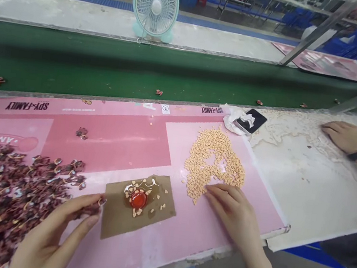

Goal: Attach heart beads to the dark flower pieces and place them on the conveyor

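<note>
Between thumb and fingers, my left hand (59, 228) pinches a small dark-red plastic figure part (101, 201), just left of a brown square sheet (114, 226). On that sheet lies a round, glossy red blob (138, 199) in a clear wet smear, with several beige bits around it. My right hand (236, 216) has its fingertips together at the lower edge of a spread of small beige pieces (197, 172). Whatever those fingertips hold is too small or hidden to see. A large heap of similar dark-red parts (3, 202) lies beside my left hand.
A pink printed sheet (110, 141) covers the table. At its upper right are crumpled tissue (232, 120) and a dark phone-like object (256, 121). Another person's hand (344, 136) rests at right. Beyond runs a green conveyor belt (107, 69); a fan (155, 5) stands behind it.
</note>
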`<state>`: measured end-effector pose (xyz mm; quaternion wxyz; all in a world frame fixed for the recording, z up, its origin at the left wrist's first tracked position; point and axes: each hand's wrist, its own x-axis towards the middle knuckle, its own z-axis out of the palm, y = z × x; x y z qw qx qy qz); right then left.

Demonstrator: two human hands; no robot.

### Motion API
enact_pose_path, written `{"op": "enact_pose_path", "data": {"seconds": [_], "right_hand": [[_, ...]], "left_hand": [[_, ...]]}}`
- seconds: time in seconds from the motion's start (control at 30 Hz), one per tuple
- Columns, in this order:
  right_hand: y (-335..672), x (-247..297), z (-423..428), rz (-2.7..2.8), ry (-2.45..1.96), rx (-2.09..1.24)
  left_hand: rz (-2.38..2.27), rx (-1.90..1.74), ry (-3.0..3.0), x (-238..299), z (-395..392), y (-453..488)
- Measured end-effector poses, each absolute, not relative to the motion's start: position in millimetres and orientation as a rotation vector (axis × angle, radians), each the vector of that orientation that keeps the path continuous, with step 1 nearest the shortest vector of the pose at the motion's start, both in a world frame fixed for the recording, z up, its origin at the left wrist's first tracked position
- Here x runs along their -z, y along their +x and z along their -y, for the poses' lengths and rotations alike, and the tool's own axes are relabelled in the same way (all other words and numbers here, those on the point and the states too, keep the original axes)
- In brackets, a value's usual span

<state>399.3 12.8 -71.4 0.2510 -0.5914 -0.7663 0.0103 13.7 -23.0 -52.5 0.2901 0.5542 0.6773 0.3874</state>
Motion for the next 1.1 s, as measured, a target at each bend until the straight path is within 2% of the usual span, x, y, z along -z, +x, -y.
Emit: {"op": "enact_pose_path", "data": {"seconds": [0.37, 0.43, 0.53, 0.7, 0.83, 1.1], "right_hand": [[392, 70, -29, 2.142, -1.494, -0.028], [374, 58, -26, 2.122, -1.425, -0.107], [329, 34, -14, 2.028, -1.203, -0.424], [265, 19, 1, 1.839, -0.976, -0.832], [255, 25, 4, 1.721, -1.019, -0.898], [257, 24, 4, 1.868, -0.935, -0.913]], "left_hand": [[-1.445, -1.079, 1.485, 29, 25, 49], [-1.383, -1.108, 1.429, 29, 24, 61], [-1.328, -1.108, 1.422, 27, 23, 79], [-1.335, -1.122, 1.652, 21, 23, 97], [-1.402, -1.154, 1.851, 18, 22, 98], [-1.397, -1.060, 1.995, 18, 23, 92]]}}
